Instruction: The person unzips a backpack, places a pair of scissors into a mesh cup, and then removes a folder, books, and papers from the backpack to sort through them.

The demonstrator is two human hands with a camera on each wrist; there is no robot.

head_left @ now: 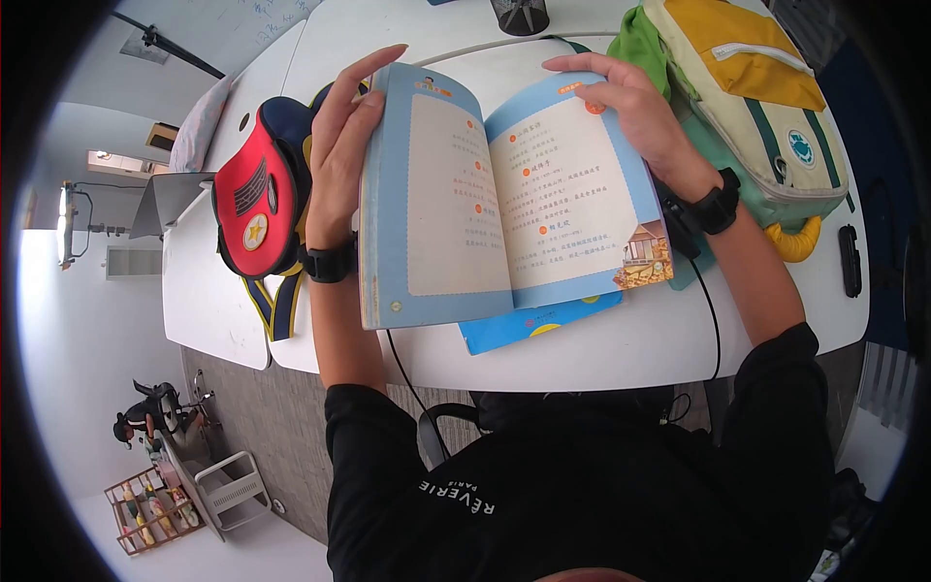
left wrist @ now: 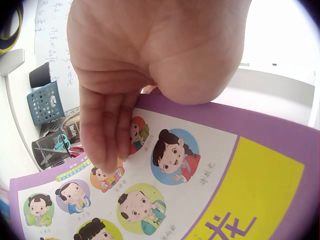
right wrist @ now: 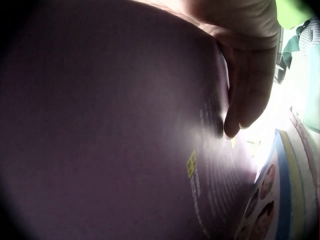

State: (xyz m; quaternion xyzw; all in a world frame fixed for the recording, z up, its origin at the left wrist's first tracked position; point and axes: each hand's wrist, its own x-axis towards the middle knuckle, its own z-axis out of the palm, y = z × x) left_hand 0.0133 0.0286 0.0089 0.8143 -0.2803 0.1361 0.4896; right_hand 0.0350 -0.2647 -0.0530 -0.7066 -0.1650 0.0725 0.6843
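Pages [head_left: 572,184] of an open book [head_left: 499,209] face us, held over a white surface [head_left: 630,354]. Our left hand [head_left: 339,150] grasps the book's left side, fingers [left wrist: 105,130] lying along a cover [left wrist: 210,157] edged in purple, and our right hand [head_left: 645,116] grips its upper right corner, thumb on the page. Under the book's lower edge, a blue booklet [head_left: 543,325] lies on the surface. Just left of the book sits a red-and-navy bag [head_left: 254,209] with a gold star; to its right rests a cream, green and yellow backpack [head_left: 761,116], and farther right a slim black object [head_left: 850,260] we cannot identify. Beyond the book's top edge stands a black mesh holder [head_left: 521,15]. A pale cushion [head_left: 201,121] leans up and left of the book, near a handwritten panel [head_left: 257,34]. Well off to the book's lower left, we see grey floor [head_left: 281,446], a person [head_left: 155,409] in dark clothes, a white cart [head_left: 233,482] and a wooden rack [head_left: 150,509]; a lit lamp [head_left: 67,225] glows far left of the book.
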